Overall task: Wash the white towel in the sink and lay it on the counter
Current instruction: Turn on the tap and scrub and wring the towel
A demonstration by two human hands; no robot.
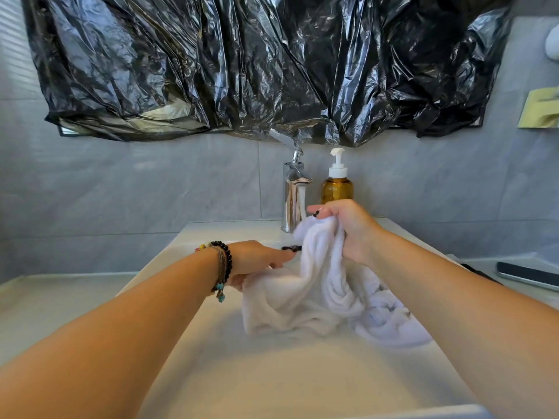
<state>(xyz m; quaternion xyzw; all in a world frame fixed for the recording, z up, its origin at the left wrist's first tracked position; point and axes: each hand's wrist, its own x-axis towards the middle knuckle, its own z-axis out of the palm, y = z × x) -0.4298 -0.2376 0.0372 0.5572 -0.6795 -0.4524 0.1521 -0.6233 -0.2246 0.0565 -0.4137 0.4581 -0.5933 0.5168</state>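
**Grey-tiled washroom, towel mid-wash: splash and slip risks**

Right hand (351,229) clenched round a bunched fold of white towel (320,297), lifted under faucet (293,195). Left hand (257,261) pinching a lower edge. Rest heaped in sink (211,373). Likely trouble: sodden weight slipping free, splashing the counter (60,300), or knocking soap bottle (337,184) just behind.

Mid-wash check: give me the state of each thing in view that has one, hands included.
towel: bunched, partly lifted, rest lying in the sink
sink: holds the towel; water level cannot be told
tap: running, handle raised
soap bottle: upright behind the sink, pump on
right hand: grips the towel's upper bunch below the tap
left hand: holds the towel's lower edge
phone: lying flat on the counter at right
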